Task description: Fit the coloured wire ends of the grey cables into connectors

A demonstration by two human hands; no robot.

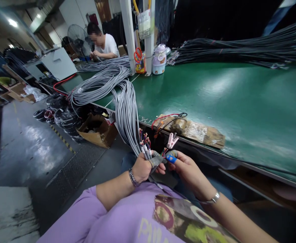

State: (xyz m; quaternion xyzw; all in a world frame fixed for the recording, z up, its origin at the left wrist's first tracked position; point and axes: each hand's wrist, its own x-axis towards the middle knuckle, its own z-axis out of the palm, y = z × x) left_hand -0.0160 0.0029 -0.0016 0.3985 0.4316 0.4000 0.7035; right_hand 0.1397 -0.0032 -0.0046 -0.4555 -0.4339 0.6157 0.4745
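Note:
My left hand point(143, 167) is closed around the ends of several grey cables point(126, 111) that hang down from the green table point(213, 94). Their stripped ends show thin coloured wires point(144, 138) above my fist. My right hand point(185, 167), with a blue cot on one fingertip, pinches the coloured wire tips of one cable end point(164, 152) right beside my left thumb. Both hands sit close together in front of the table's edge, above my lap. A pink clip point(172, 140) is just above my right hand at the table edge.
A taped cardboard pad point(198, 130) with red and black wires lies on the table edge. More grey cable bundles point(239, 49) cover the far side. A person in white point(104, 45) works at the far left end. A cardboard box point(97, 130) stands on the floor.

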